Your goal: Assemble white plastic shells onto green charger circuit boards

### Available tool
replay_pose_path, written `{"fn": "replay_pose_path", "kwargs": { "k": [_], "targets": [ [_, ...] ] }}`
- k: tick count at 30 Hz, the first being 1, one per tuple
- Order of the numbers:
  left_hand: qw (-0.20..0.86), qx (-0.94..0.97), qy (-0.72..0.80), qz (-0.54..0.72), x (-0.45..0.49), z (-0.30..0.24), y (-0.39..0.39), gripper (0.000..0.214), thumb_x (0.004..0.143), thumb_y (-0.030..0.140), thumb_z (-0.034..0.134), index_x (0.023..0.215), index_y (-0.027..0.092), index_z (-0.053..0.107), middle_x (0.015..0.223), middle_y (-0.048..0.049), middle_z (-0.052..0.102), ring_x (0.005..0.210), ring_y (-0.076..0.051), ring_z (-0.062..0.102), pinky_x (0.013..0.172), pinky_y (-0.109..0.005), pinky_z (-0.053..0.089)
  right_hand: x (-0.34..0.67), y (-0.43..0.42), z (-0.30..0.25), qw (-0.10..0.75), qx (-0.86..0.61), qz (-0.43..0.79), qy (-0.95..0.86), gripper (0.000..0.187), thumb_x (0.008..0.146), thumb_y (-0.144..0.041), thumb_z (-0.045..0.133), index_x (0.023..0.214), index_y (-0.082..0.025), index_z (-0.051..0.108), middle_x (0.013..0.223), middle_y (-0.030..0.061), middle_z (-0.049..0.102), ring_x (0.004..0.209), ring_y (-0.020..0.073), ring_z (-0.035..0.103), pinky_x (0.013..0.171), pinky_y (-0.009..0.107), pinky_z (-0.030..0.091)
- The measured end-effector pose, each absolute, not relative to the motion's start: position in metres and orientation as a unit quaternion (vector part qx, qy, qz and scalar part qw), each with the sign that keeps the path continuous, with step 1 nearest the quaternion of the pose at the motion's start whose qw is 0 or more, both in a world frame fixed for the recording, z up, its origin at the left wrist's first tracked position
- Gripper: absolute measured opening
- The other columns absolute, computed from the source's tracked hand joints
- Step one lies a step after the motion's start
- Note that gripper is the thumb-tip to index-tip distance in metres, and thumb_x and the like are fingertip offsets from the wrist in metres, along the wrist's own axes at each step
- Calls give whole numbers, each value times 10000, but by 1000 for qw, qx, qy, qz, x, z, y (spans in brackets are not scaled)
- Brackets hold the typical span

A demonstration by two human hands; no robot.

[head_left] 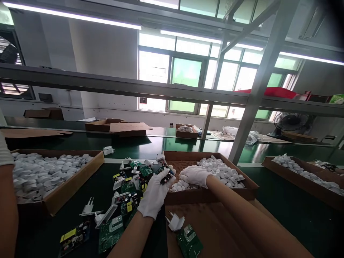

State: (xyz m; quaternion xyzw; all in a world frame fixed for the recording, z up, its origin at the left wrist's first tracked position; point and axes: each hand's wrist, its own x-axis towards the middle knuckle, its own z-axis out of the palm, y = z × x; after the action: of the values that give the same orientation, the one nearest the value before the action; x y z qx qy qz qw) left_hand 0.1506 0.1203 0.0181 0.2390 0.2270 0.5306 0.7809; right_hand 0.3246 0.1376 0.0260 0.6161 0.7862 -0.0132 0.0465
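Observation:
My left hand (153,196), in a white glove, is closed around a small circuit board (167,175) with dark components, held by the near left corner of a cardboard box (209,195). My right hand (194,176), also gloved, reaches into that box with its fingers curled down at a heap of small white plastic pieces (220,171). Whatever is between its fingertips is hidden. Left of my left hand lie several green circuit boards (110,233) in a jumble with white plug parts (107,216). Below the box, a white plug part (175,221) and another green board (189,242) rest on brown cardboard.
Another box of white pieces (53,168) stands at the left, where a co-worker's arm (6,208) shows. A third box (309,175) is at the right. A slanted metal post (255,93) rises behind my box, and a metal rail (120,84) crosses above the green table.

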Motion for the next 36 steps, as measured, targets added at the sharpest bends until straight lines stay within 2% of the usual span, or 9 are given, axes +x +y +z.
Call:
{"fn": "replay_pose_path", "kwargs": {
  "k": [4,10,15,25,29,36],
  "targets": [
    [782,231,231,531,148,19,121,133,761,48,499,851,93,587,1013,-116,561,986,-216,512,748,-277,511,324,133,28,31,635,1,772,512,794,-501,246,791,-199,659,792,66,645,749,192,577,642,250,391],
    [781,230,237,530,147,24,118,137,772,42,475,839,89,585,1004,-111,564,968,-203,524,713,-243,521,319,128,22,-44,668,45,741,626,802,-545,176,691,-161,658,699,91,626,663,179,559,584,247,355],
    [778,224,251,530,145,23,116,130,767,48,490,847,92,583,1020,-114,556,996,-209,503,761,-267,505,324,131,19,-102,678,45,726,623,826,-497,186,579,-150,640,608,76,611,597,150,536,609,241,349],
    [784,232,233,527,147,18,119,139,746,61,532,867,106,582,1040,-101,551,1001,-212,503,816,-297,481,332,125,22,-157,654,26,739,563,841,-430,204,542,-147,587,558,51,572,512,113,476,561,225,317],
    [783,234,241,524,148,21,118,149,743,45,524,862,108,587,1034,-101,557,1002,-218,502,816,-305,482,335,111,32,-161,635,23,755,528,830,-433,240,489,-155,530,521,35,526,474,106,429,515,230,294],
    [783,241,232,524,148,20,119,126,745,44,517,812,112,599,1022,-90,559,1011,-218,497,819,-309,479,337,82,44,-143,606,53,781,500,838,-418,223,479,-179,475,501,24,463,497,125,400,554,262,310]
  ]
}}
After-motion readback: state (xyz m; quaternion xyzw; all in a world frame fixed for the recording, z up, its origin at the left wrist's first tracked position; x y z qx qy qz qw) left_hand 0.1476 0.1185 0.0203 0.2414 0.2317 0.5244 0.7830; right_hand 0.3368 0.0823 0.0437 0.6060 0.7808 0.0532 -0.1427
